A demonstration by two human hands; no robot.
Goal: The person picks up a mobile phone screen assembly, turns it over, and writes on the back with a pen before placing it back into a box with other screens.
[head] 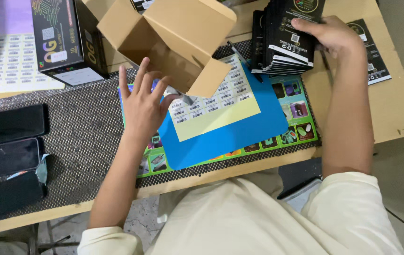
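Observation:
My left hand [143, 101] hovers with its fingers spread just below an open brown cardboard box [173, 40] that lies tipped on its side; the hand holds nothing. My right hand [331, 35] grips the top of an upright stack of black flat packets [284, 40] at the far right of the table. Under the box lies a yellow sheet of barcode stickers [216, 111] on top of a blue mat [232, 134].
Three black phones [13, 158] lie in a column at the left on a dark mesh mat [84, 141]. A black printed carton [65, 40] and a second sticker sheet [11, 56] sit at the far left. A colourful green poster [296, 115] lies beneath the blue mat.

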